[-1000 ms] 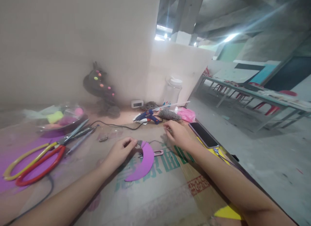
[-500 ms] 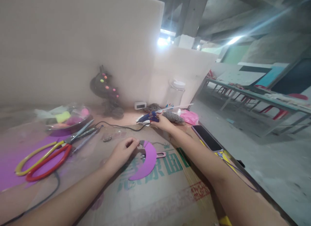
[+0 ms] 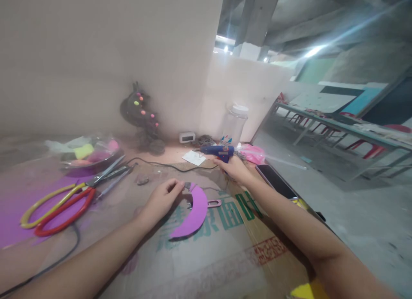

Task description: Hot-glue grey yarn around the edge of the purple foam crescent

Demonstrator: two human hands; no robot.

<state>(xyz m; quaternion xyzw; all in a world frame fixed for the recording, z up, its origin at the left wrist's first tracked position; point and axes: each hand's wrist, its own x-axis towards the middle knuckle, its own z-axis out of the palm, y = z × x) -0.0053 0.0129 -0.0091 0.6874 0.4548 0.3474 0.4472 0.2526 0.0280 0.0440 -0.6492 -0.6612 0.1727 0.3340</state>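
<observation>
My left hand (image 3: 163, 199) is closed in a pinch on the dark upper tip of a purple crescent-shaped piece (image 3: 200, 209), which rests low over the cardboard. My right hand (image 3: 237, 169) grips the handle of a blue glue gun (image 3: 217, 150), its nozzle pointing left and a long translucent glue stick (image 3: 273, 156) sticking out behind. Beneath the gun's nozzle lies a small white paper (image 3: 193, 158). A pink-handled tool (image 3: 215, 203) is partly covered by the crescent. The gun's black cord (image 3: 161, 164) runs left across the table.
Large scissors (image 3: 61, 206) with yellow and red handles lie at left, near a bowl of colourful bits (image 3: 88, 157). At the back stand a dark ornament with coloured dots (image 3: 141, 114), a small white timer (image 3: 187, 137) and a clear bottle (image 3: 233, 125). A phone (image 3: 277, 182) lies at right.
The glue gun has been lifted off the white paper and moved right, now held level in my right hand. My left hand and the crescent have barely moved.
</observation>
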